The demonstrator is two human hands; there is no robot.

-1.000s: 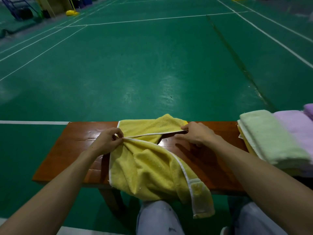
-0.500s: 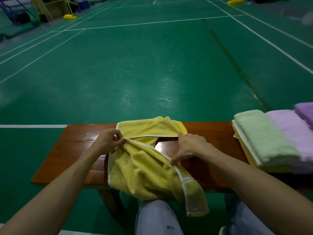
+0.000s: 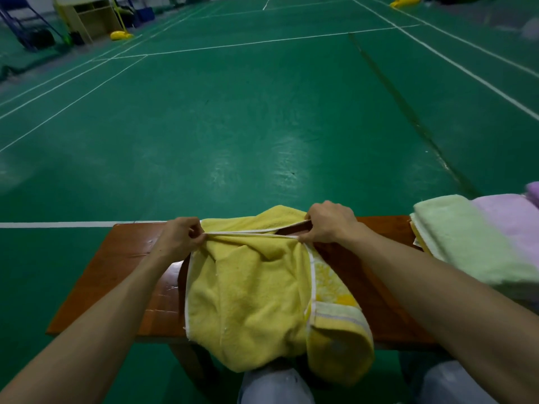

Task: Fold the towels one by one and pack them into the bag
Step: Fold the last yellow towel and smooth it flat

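A yellow towel with a white hem lies over the brown wooden bench and hangs off its near edge over my knees. My left hand pinches the white hem at the towel's left. Further right, my right hand pinches the same hem. The hem runs taut between both hands. A folded part of the towel lies behind it at the bench's far edge. No bag is in view.
A stack of towels sits at the bench's right end: a light green towel on top, a pink towel beside it and a purple one at the frame edge. Green court floor stretches beyond.
My right hand slid down the hem, took hold of it and moved back up to the far right. The hem is now stretched straight and more of the towel lies spread over the bench.
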